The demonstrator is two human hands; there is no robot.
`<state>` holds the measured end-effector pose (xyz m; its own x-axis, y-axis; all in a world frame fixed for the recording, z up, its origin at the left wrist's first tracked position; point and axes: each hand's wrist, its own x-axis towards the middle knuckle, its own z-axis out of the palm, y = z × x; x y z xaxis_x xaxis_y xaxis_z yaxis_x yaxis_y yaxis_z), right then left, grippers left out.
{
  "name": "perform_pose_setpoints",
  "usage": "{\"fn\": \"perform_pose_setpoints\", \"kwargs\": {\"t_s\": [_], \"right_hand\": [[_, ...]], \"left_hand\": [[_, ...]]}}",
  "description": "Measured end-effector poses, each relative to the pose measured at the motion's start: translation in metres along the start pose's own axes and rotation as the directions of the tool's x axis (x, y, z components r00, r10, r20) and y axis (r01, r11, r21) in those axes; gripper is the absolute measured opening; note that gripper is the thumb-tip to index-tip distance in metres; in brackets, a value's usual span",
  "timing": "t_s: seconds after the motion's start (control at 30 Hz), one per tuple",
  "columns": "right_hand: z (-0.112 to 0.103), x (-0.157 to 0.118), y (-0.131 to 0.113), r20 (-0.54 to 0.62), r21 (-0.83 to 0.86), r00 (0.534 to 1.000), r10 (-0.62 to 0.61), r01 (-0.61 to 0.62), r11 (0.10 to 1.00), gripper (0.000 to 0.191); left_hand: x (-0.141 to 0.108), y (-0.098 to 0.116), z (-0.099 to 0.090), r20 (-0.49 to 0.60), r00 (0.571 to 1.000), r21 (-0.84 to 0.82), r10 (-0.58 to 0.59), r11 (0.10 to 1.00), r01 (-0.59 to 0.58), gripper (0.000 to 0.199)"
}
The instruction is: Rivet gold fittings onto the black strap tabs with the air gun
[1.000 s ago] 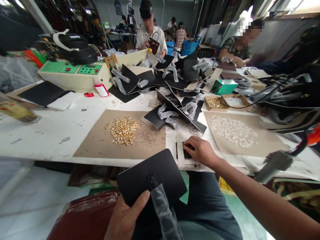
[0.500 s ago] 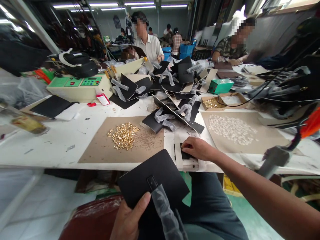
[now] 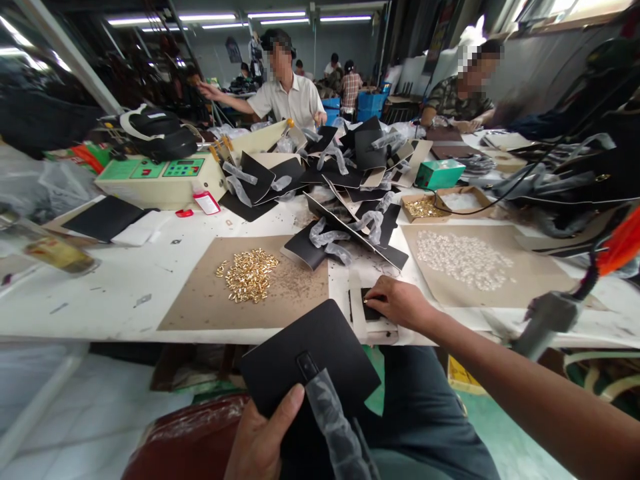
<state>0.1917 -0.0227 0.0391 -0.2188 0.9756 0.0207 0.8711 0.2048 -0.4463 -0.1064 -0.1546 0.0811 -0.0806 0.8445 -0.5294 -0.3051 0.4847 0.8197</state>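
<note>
Our left hand [image 3: 263,433] grips the black panel [image 3: 333,347] at the near side of the table [image 3: 110,293]; our right hand [image 3: 404,303] is on the dark pad [image 3: 373,315], can't tell if it's pinching anything. Probably a fiddly finger-work step, so next needs a light touch.

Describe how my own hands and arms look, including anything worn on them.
Your left hand and right hand are ungloved, with no ring or watch showing. The right forearm is bare to the frame's edge, no sleeve or marking visible. The left arm is out of frame.
</note>
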Motion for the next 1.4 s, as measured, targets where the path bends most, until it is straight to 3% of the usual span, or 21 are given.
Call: {"fn": "perform_pose_setpoints", "kwargs": {"t_s": [0.17,0.3,0.37,0.5,0.57,0.63,0.73,0.87,0.93,1.0,1.1,1.2,1.3,1.4], "right_hand": [[0.004,-0.001,-0.001,-0.010,-0.004,0.993,0.114,-0.114,0.993,0.015],[-0.001,0.000,0.004,0.034,0.047,0.994,0.103,-0.104,0.993,0.018],[-0.010,-0.008,-0.005,-0.040,0.155,0.995,0.087,-0.079,0.985,0.025],[-0.037,-0.044,-0.056,-0.274,0.452,0.962,0.013,0.117,0.884,0.029],[-0.047,-0.063,-0.088,-0.226,0.527,0.971,-0.076,0.188,0.829,0.038],[-0.052,-0.077,-0.113,-0.130,0.556,0.981,-0.142,0.191,0.809,0.060],[-0.049,-0.089,-0.127,-0.031,0.634,0.989,-0.142,0.129,0.763,0.081],[-0.043,-0.093,-0.120,0.003,0.773,0.998,-0.065,0.039,0.633,0.053],[-0.044,-0.092,-0.108,0.061,0.850,0.998,0.022,-0.064,0.522,0.044],[-0.046,-0.089,-0.090,0.171,0.897,0.981,0.092,-0.194,0.397,0.045],[-0.045,-0.087,-0.060,0.346,0.909,0.930,0.121,-0.364,0.204,0.047],[-0.030,-0.093,-0.041,0.458,0.886,0.884,0.091,-0.463,0.036,0.048],[-0.008,-0.102,-0.037,0.453,0.879,0.882,0.127,-0.466,0.101,0.047],[0.003,-0.100,-0.038,0.357,0.847,0.906,0.229,-0.417,0.331,0.045]], "left_hand": [[0.006,0.009,0.002,-0.048,0.996,0.143,0.081,0.987,-0.074,0.071],[0.010,0.017,0.001,0.004,0.985,0.232,0.174,0.958,-0.171,0.065],[0.010,0.020,0.002,0.015,0.976,0.287,0.218,0.934,-0.213,0.062],[0.005,0.024,0.013,0.059,0.956,0.402,0.287,0.870,-0.286,0.056],[-0.001,0.024,0.025,0.094,0.944,0.421,0.315,0.847,-0.325,0.053],[-0.010,0.022,0.039,0.124,0.943,0.422,0.309,0.844,-0.332,0.051],[-0.027,0.016,0.056,0.219,0.931,0.390,0.293,0.848,-0.359,0.055],[-0.039,0.013,0.066,0.421,0.838,0.396,0.346,0.762,-0.513,0.090],[-0.033,0.017,0.064,0.486,0.813,0.419,0.320,0.731,-0.539,0.093],[-0.017,0.022,0.062,0.496,0.805,0.439,0.326,0.706,-0.556,0.079],[0.017,0.024,0.063,0.416,0.796,0.480,0.438,0.638,-0.602,0.064],[0.047,0.011,0.072,0.390,0.861,0.460,0.326,0.741,-0.489,0.071],[0.061,-0.010,0.083,0.395,0.898,0.446,0.194,0.814,-0.372,0.070],[0.071,-0.019,0.094,0.352,0.910,0.512,0.218,0.769,-0.383,0.051]]}}
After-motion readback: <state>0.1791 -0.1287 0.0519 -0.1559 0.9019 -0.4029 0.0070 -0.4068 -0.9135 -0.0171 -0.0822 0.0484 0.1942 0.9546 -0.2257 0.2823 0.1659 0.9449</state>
